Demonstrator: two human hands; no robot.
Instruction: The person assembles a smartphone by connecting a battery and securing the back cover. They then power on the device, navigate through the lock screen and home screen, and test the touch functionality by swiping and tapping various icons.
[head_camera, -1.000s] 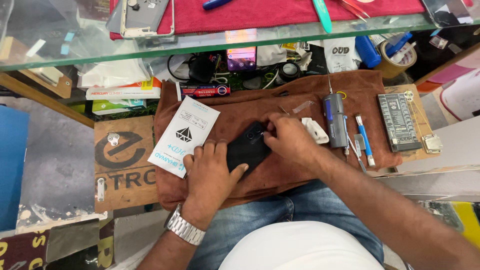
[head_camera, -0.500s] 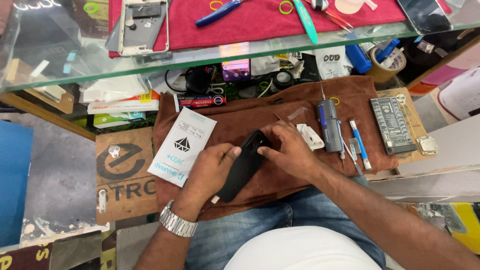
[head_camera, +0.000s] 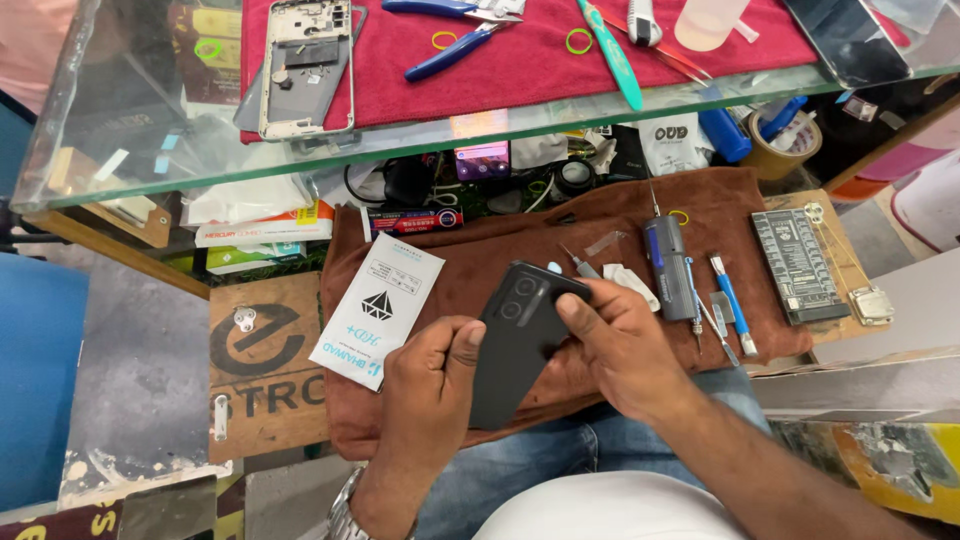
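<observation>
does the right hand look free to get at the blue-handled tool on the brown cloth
Probably not at once: the right hand grips the black phone together with the left hand. The blue-handled tool lies uncovered just beside it.

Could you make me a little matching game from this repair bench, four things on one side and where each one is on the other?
Things:
1. dark phone
2. white packet
3. blue-handled pliers
4. bare phone frame

Places:
A. on the red cloth, right of the phone frame
B. held between the left hand and right hand
C. at the left end of the red cloth on the glass shelf
D. flat on the brown cloth, left of the hands

Pairs: 1-B, 2-D, 3-A, 4-C
</observation>
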